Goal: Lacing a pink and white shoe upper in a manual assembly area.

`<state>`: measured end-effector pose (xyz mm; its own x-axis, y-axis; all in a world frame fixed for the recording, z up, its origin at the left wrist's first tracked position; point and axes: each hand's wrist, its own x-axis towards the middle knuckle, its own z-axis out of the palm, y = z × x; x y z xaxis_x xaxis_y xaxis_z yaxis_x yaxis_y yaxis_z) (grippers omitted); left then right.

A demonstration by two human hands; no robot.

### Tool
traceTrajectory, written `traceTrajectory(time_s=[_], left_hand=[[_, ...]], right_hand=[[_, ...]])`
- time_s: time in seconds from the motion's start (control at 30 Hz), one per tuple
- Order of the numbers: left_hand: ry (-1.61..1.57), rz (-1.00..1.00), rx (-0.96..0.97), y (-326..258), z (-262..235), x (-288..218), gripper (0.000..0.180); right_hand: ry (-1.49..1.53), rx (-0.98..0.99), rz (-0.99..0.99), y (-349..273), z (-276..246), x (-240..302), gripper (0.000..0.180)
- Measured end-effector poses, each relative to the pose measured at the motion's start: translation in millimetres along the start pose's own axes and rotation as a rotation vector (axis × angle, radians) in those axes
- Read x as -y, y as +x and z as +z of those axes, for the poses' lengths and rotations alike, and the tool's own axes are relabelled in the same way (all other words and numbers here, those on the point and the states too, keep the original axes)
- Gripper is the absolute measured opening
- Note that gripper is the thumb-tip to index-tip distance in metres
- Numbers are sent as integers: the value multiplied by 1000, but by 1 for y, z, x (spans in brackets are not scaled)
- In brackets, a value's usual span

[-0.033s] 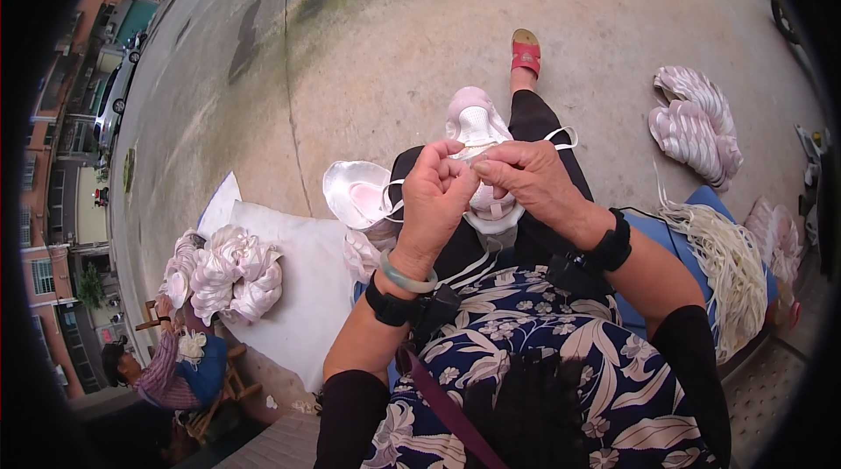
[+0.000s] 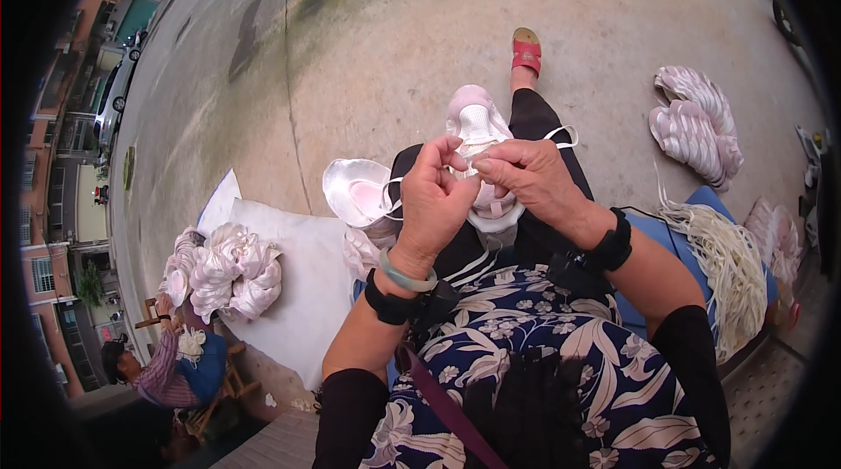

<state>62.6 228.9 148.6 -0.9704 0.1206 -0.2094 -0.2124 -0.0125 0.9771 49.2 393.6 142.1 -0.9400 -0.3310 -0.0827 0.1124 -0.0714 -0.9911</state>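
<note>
Left fingers [image 2: 442,154] curled, grip unclear, right fingers [image 2: 512,154] pinched together over pink-white shoe upper [image 2: 475,121], white laces [image 2: 731,281] on blue surface [image 2: 708,202]

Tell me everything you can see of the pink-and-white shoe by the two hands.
The shoe looks like soft fabric: a rounded pale pink toe, then a white mesh-like panel. It shows between the dark trouser legs, toe pointing away from the person. The left hand and right hand hide much of its middle; whether they touch it is unclear. A white lace loops out to the right.
</note>
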Motion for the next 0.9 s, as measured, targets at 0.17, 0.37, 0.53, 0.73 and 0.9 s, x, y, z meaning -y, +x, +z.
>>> traceTrajectory(time_s=[0.17, 0.37, 0.53, 0.73, 0.9], left_hand=[[489, 562, 57, 17, 13, -6, 62], [90, -2, 476, 4, 26, -6, 25], [230, 167, 612, -4, 19, 13, 15], [357, 229, 751, -1, 15, 10, 20], [270, 71, 913, 5, 24, 23, 23]], right_hand=[[-74, -34, -230, -2, 0, 19, 16], [-93, -444, -395, 5, -63, 49, 16], [-333, -849, -377, 12, -216, 25, 25], [-1179, -1066, -115, -30, -339, -45, 31], [-1338, -288, 310, -6, -236, -90, 23]])
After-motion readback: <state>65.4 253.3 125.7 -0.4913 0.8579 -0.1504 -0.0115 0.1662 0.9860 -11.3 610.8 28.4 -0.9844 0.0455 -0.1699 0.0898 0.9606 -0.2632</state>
